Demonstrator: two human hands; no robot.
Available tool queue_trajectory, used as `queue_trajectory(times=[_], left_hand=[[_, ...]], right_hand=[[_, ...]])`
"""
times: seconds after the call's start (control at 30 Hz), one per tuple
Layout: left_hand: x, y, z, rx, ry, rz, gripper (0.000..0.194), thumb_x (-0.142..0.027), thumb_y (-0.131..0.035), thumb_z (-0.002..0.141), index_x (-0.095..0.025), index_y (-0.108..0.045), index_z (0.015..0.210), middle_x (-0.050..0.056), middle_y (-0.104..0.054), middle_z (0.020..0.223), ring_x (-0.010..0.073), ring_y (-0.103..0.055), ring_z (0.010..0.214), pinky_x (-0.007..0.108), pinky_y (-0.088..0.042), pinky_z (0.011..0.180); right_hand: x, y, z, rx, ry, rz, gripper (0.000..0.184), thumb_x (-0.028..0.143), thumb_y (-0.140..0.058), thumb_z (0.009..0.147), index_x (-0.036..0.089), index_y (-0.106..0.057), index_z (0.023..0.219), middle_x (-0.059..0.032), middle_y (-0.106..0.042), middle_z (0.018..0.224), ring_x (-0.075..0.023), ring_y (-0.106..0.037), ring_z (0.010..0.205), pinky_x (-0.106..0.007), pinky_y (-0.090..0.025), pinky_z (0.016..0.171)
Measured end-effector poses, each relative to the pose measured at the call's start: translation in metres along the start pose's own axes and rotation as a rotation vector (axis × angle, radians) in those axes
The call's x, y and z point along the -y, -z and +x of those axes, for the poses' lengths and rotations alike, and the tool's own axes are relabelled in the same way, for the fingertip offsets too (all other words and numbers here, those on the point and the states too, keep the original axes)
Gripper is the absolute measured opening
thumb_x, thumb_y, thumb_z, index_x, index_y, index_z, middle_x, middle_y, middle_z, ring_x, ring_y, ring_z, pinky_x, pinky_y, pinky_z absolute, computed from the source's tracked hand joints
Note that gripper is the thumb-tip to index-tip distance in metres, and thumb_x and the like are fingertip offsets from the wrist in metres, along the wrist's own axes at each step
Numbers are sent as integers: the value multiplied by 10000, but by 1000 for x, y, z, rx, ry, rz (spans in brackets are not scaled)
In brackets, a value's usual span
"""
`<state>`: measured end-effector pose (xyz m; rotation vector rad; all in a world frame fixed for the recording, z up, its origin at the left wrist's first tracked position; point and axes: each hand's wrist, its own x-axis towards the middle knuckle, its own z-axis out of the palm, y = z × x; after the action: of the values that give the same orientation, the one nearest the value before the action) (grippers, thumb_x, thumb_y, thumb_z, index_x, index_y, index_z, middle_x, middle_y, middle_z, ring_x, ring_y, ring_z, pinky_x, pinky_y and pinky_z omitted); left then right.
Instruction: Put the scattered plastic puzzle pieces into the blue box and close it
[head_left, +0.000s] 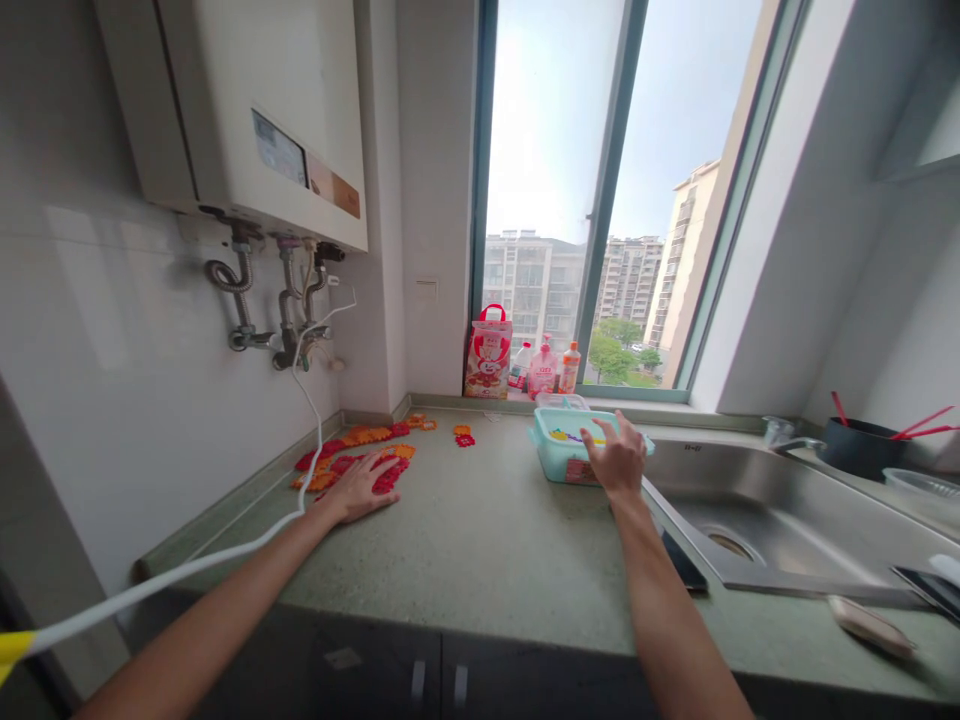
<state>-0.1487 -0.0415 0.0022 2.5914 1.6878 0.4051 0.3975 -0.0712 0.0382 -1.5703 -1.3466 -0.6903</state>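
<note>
Several scalloped pieces [369, 436] under left hand [363, 488]

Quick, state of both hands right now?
Left hand: open, palm down on red and orange pieces.
Right hand: open, fingers spread at the teal box; contact unclear.

Includes a white water heater [300, 110] high on the left wall, above bent metal pipes [242, 285] and a white cable [316, 420]. Shows a red-and-white bag [489, 362], a pink pump bottle [542, 373] and an orange-capped bottle [570, 370] before the window [555, 130], with buildings [631, 280] and trees [615, 350] outside. Has a steel sink [795, 505] and faucet [799, 443] at the right, near a dark pot [856, 450] with red sticks [924, 423] in it and a clear container [924, 488] just beside.
</note>
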Motion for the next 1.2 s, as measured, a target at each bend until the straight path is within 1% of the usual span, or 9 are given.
queue_trajectory(times=[0.1,0.2,0.3,0.4,0.57,0.73,0.87,1.07,1.2], left_hand=[[0,-8,14,-13,-55,-41,782,-648,-628,907,-266,-512,1579,141,-372,1681,355,-342,1557,516,-278,1280],[-7,-10,22,-12,-105,-62,715,-581,-661,902,-273,-561,1540,127,-378,1677,357,-355,1549,516,-285,1280],[-20,-11,27,36,-154,-55,716,-548,-690,888,-258,-572,1531,136,-382,1669,370,-334,1556,525,-280,1281],[-40,-15,33,66,-235,-68,720,-560,-705,880,-275,-575,1528,125,-376,1671,376,-326,1557,533,-273,1284],[-92,-32,46,42,-417,-122,714,-576,-733,862,-350,-574,1521,69,-398,1663,363,-360,1537,524,-286,1285],[-132,-44,62,62,-464,-135,809,-678,-702,860,-286,-546,1549,112,-364,1687,367,-345,1549,519,-276,1289],[-130,-48,70,81,-447,-161,923,-809,-578,886,-242,-465,1605,149,-354,1694,384,-322,1560,579,-216,1292],[-118,-43,72,98,-445,-176,941,-828,-423,951,-229,-328,1670,141,-351,1698,353,-321,1568,571,-173,1297],[-114,-35,70,37,-393,-120,840,-811,-406,968,-272,-447,1611,127,-469,1633,343,-426,1508,581,-158,1290]], right_hand=[[30,2,-5,-21,126,83,337,377,-505,1016,231,-710,1239,-148,-500,1546,-346,-450,1412,-550,-392,1151],[72,-5,-20,67,358,255,288,265,-534,999,245,-721,1218,-126,-544,1509,-312,-493,1385,-508,-417,1156],[111,-22,-44,222,517,408,277,188,-570,974,246,-739,1186,-122,-584,1471,-299,-556,1319,-495,-461,1128],[133,-42,-67,433,596,484,303,177,-640,948,259,-738,1223,-130,-578,1492,-299,-589,1299,-508,-482,1115],[132,-63,-81,702,564,518,454,212,-714,920,248,-666,1370,-147,-581,1505,-318,-585,1342,-511,-474,1144],[118,-67,-78,839,430,565,515,238,-741,894,188,-605,1388,-137,-715,1291,-284,-674,1193,-442,-518,1074],[113,-70,-77,868,403,617,533,256,-758,884,193,-592,1387,-134,-717,1298,-284,-668,1216,-433,-507,1076],[114,-75,-76,870,374,604,619,309,-774,902,222,-556,1474,-112,-737,1269,-268,-686,1161,-422,-507,1057],[112,-71,-71,870,407,535,494,398,-776,917,194,-685,1359,-124,-738,1173,-260,-688,1084,-389,-517,1011]])
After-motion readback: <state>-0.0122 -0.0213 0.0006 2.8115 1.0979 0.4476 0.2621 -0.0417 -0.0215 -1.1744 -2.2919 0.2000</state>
